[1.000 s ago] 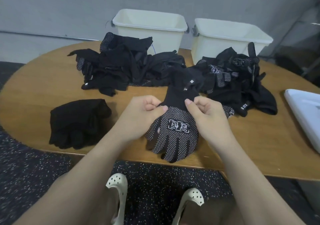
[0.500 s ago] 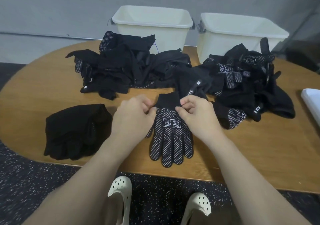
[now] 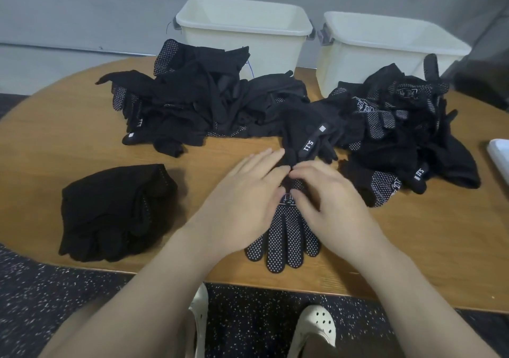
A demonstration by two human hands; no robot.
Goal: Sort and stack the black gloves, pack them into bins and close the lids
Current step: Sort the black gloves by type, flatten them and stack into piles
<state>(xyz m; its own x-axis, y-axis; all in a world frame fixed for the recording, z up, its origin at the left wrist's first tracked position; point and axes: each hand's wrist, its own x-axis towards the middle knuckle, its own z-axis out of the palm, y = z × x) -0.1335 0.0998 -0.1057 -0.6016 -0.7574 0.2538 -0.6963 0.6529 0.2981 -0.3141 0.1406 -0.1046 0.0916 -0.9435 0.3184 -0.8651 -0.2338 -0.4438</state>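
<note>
Head view: left hand (image 3: 248, 195) and right hand (image 3: 327, 200), fingers flat, press dotted glove (image 3: 286, 236) on counter (image 3: 68, 137); stacked gloves (image 3: 115, 211) left; bins (image 3: 242, 35) far.

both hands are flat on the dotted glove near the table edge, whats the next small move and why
Probably lift the dotted glove and lay it on the stacked pile to its left. It lies flat, fingers toward the table edge, under the left hand and right hand, so smoothing looks done, and both bins stand open beyond the unsorted heaps.
</note>
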